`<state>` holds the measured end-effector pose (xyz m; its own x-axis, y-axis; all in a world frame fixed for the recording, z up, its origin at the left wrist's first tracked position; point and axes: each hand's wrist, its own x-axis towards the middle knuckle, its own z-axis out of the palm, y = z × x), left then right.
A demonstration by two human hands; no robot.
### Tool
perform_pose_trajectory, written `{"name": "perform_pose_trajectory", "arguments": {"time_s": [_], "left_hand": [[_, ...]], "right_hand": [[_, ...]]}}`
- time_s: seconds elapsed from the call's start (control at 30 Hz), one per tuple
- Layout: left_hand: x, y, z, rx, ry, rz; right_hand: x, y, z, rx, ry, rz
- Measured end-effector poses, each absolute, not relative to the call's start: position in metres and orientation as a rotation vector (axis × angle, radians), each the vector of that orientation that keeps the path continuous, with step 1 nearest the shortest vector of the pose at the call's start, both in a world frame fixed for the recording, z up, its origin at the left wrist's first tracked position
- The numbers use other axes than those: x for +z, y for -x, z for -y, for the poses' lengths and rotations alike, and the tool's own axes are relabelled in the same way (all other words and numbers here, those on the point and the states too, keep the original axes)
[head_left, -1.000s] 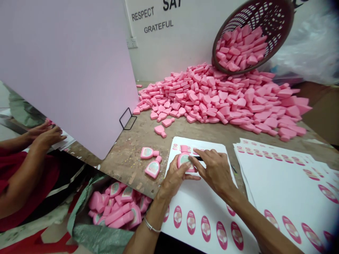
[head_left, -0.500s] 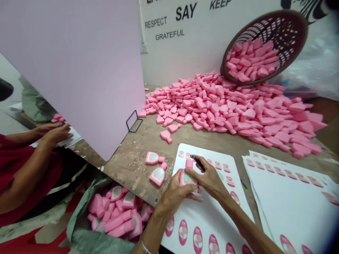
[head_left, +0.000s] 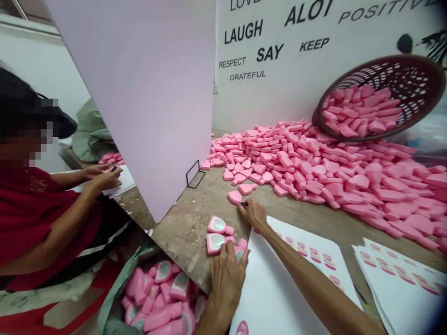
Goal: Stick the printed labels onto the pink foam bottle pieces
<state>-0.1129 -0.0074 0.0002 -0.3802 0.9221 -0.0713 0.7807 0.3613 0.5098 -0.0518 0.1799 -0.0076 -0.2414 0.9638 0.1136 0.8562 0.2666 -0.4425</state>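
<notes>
My left hand is over the labelled pink bottles near the table's front edge, its fingers curled over a labelled bottle and touching another labelled bottle. A third labelled bottle lies just behind them. My right hand holds a dark pen-like tool, its fingers closed, beside an unlabelled pink bottle at the near edge of the pile. Under my right forearm lies a white sticker sheet with pink oval labels.
A large heap of pink bottles spills from a tipped brown basket. More sheets lie right. A pale partition stands left; a green sack holds bottles below the table edge. A person in red sits left.
The bottle my two hands held has come down by the other labelled bottles under my left hand. My right hand has moved away to the heap's edge with the tool. The view has shifted.
</notes>
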Motion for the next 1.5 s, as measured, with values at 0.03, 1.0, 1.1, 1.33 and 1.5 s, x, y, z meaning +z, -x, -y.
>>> {"name": "perform_pose_trajectory", "arguments": {"time_s": [0.03, 1.0, 1.1, 1.33, 1.5], "left_hand": [[0.004, 0.114, 0.009, 0.58, -1.5, -2.324], [-0.017, -0.012, -0.048, 0.987, -1.032, -1.092], [-0.019, -0.011, -0.047, 0.985, -1.028, -1.084], [-0.02, -0.008, -0.048, 0.975, -1.023, -1.061], [-0.021, -0.008, -0.049, 0.987, -1.02, -1.066]], "right_hand": [[-0.003, 0.049, -0.177, 0.416, 1.649, 2.193], [-0.034, -0.181, -0.064, 0.097, 1.719, 2.065], [-0.036, -0.181, -0.064, 0.065, 1.694, 2.095], [-0.033, -0.186, -0.064, 0.112, 1.687, 2.094], [-0.035, -0.177, -0.061, 0.183, 1.647, 2.104]]}}
